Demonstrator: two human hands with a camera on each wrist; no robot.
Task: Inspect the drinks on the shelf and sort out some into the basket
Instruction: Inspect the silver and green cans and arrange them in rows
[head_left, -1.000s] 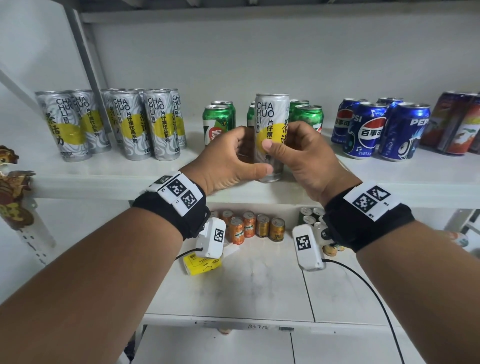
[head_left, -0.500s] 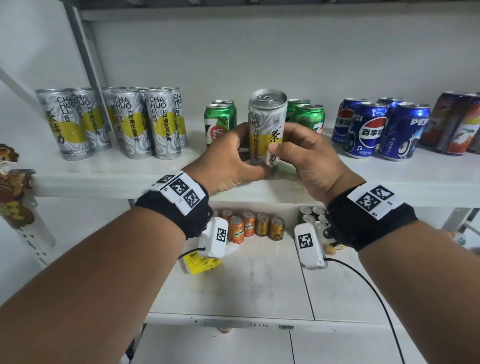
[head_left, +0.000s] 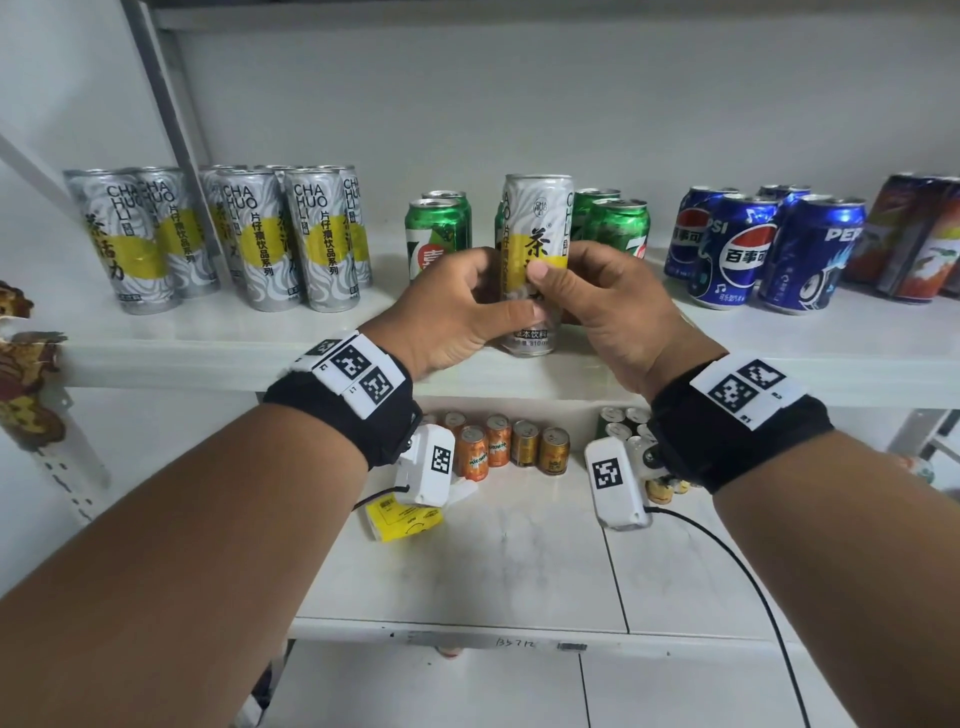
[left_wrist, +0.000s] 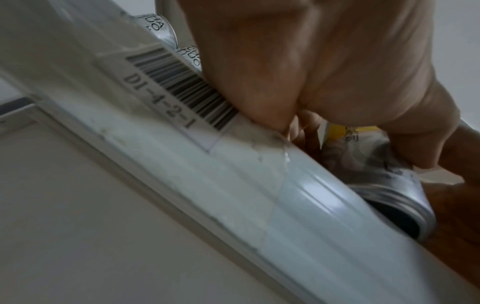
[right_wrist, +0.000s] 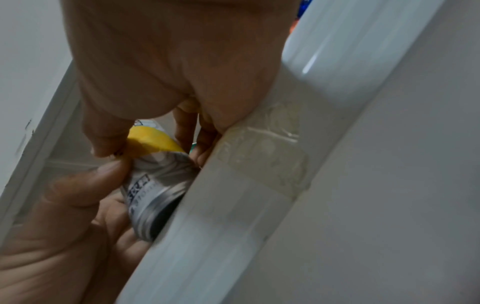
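A tall silver can with a yellow band (head_left: 536, 244) stands upright at the front edge of the white shelf (head_left: 208, 358), between both my hands. My left hand (head_left: 467, 306) grips its lower left side with fingers behind and thumb across the front. My right hand (head_left: 597, 296) holds its right side, thumb on the yellow band. In the left wrist view the can's bottom rim (left_wrist: 397, 207) shows above the shelf lip (left_wrist: 259, 185), and the right wrist view shows the same can (right_wrist: 158, 181) pinched between both thumbs. No basket is in view.
Several matching silver cans (head_left: 270, 239) stand at the shelf's left, green cans (head_left: 439, 228) behind my hands, blue Pepsi cans (head_left: 743, 249) and red-orange cans (head_left: 924, 244) to the right. The lower shelf (head_left: 493, 571) holds small orange cans (head_left: 485, 449) and a yellow packet (head_left: 405, 519).
The can was tilted toward me half a second ago with its top showing; now it is upright again and turned, showing a different side of the label. Both hands kept their hold.
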